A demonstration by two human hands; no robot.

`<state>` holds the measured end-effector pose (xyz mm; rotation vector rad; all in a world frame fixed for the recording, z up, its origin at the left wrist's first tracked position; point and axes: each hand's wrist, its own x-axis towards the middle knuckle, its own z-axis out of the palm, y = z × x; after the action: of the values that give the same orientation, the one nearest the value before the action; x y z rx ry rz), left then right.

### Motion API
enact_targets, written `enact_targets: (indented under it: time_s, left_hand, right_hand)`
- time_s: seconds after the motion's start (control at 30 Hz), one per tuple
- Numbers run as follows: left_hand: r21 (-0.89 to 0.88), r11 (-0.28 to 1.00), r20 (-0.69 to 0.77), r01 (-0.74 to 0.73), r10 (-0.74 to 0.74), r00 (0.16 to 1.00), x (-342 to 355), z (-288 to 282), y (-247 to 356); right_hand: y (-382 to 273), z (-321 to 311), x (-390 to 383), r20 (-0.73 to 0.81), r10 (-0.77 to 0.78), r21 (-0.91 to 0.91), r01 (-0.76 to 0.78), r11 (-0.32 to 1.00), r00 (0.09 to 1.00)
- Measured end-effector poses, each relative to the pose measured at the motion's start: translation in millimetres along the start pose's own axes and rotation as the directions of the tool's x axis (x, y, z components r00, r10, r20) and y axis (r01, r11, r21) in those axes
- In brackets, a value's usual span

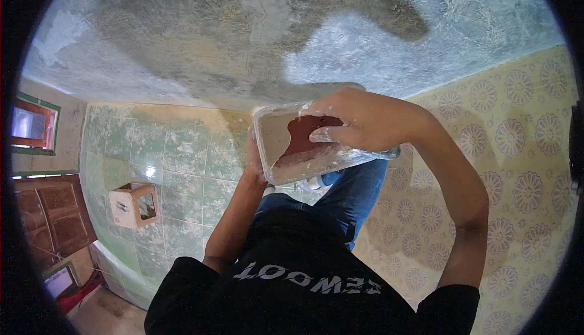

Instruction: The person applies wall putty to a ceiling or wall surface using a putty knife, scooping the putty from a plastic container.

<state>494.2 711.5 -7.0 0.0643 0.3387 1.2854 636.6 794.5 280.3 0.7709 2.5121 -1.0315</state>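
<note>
A rectangular, white-smeared tub (263, 152) is held in front of my body, tilted so that its inside shows. My left hand (253, 155) grips the tub's left side, its fingers mostly hidden behind the wall of the tub. Inside the opening is a flat reddish-brown scraper (297, 137) with a wavy edge. My right hand (350, 119) pinches this scraper between thumb and fingers, and pale paste coats the fingertips. Whitish paste (304, 163) clings to the tub's inner side and the scraper's lower edge.
Ahead rises a patchy grey-blue wall (340, 49) with a crack. A yellowish wall with round flower patterns (517, 140) stands at right. Worn green tiles (176, 152) lie at left, with a small wooden box-like stool (135, 206). Brown wooden doors (58, 213) are beyond.
</note>
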Motion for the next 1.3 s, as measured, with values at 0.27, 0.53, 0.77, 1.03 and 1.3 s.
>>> enact_targets:
  time_s: [0.27,0.53,0.77,1.03,1.3]
  left_hand:
    - [0.034,0.999,0.014,0.013,-0.013,1.0,5,-2,-6]
    - [0.057,0.998,0.021,0.017,-0.018,1.0,2,1,-5]
    - [0.324,0.931,0.111,-0.168,0.139,0.984,-2,11,6]
    - [0.185,0.981,-0.029,-0.05,0.056,0.998,-17,17,1]
    - [0.029,0.999,0.145,0.019,-0.023,0.989,-22,26,-10]
  right_hand:
    - [26,0,-9,-0.122,-0.066,0.051,0.073,0.996,0.99]
    - [9,23,-3,-0.239,-0.114,-0.082,0.097,0.992,0.964]
    - [18,71,23,-0.293,-0.04,-0.602,-0.152,0.784,0.955]
    - [32,73,32,-0.217,-0.064,-0.281,0.001,0.96,0.974]
    - [29,71,27,-0.126,-0.004,-0.184,-0.019,0.983,0.992]
